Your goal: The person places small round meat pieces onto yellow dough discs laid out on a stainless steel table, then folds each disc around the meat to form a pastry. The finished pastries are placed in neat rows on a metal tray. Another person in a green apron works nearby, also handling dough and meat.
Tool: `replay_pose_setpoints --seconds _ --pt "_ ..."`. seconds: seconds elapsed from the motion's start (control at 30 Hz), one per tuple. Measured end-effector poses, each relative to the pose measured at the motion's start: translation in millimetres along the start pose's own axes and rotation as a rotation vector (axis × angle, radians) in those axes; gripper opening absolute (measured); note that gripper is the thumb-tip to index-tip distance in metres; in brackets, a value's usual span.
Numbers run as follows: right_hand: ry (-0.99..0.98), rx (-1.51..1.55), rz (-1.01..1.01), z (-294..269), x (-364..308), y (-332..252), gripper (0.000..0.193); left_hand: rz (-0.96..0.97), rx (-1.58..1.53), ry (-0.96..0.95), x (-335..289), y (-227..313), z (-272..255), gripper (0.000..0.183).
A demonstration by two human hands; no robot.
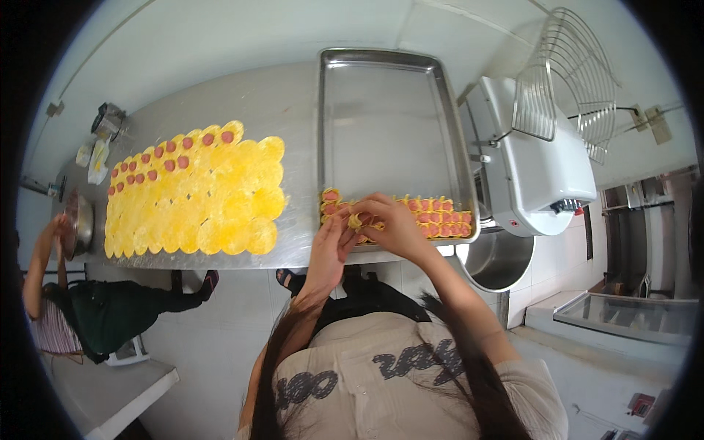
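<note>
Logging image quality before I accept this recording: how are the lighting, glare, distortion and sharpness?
Head view: soft, fairly even light, with a pale sheen on the metal tray; head view: fisheye bowing of the worktable's front edge, black corners; head view: overlapping yellow rounds read clearly, but the small yellowish piece in hand lacks fine detail.

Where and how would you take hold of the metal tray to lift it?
The metal tray is probably best gripped by its raised rim at both long sides, coming from left and right: yellow-and-pink pieces crowd its near end.
</note>
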State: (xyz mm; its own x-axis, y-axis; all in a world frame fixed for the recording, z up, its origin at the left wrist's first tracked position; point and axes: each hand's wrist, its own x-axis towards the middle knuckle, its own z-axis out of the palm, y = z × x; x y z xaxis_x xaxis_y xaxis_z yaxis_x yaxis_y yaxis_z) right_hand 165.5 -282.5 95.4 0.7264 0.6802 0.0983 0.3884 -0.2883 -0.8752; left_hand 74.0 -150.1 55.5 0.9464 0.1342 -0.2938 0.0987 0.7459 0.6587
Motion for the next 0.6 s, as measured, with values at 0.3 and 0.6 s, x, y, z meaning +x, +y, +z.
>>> replay_pose_setpoints --seconds 0.3,0.6 --pt "0.160 -0.511 0.309 -148.8 -33.5 117.8 0.032 0.041 0.250 0.159 -26.3 29.8 -33.7 0.037" --pt "0.004 -0.666 0.113 -143.1 -53.0 152.6 0.024 -0.033 0.305 0.230 -40.1 23.9 -56.1 0.035"
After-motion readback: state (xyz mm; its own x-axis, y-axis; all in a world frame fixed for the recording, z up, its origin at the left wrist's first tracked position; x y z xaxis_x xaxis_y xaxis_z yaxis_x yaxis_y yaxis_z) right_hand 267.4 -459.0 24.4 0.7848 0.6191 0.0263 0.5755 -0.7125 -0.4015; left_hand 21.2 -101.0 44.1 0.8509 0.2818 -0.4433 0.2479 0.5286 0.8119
